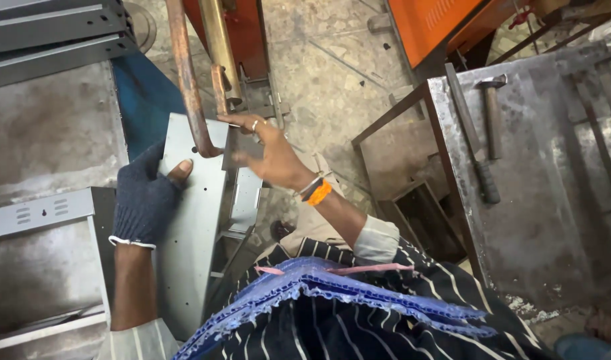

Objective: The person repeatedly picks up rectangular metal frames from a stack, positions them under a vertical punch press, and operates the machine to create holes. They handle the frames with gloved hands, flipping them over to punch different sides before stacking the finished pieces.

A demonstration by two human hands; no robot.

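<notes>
I see no package, label or sign readable in this view. My left hand (144,200), in a dark knitted glove with the fingertips cut away, grips the left edge of a grey sheet-metal panel (195,220); the thumb lies flat on the panel face. The panel is smooth, matt, folded at its edges and pierced with small holes. It stands on end between my knees and the machine ahead. My right hand (269,150), bare, with a ring and an orange wristband, presses with spread fingers on the upper right part of the panel. A curved copper-coloured arm (185,87), dull and tarnished, comes down onto the panel's top edge between my hands. To the right stands a scuffed steel table (552,220) carrying a hammer (491,110) and a long file (469,133). Left, grey folded metal cases (45,213) lie stacked.
</notes>
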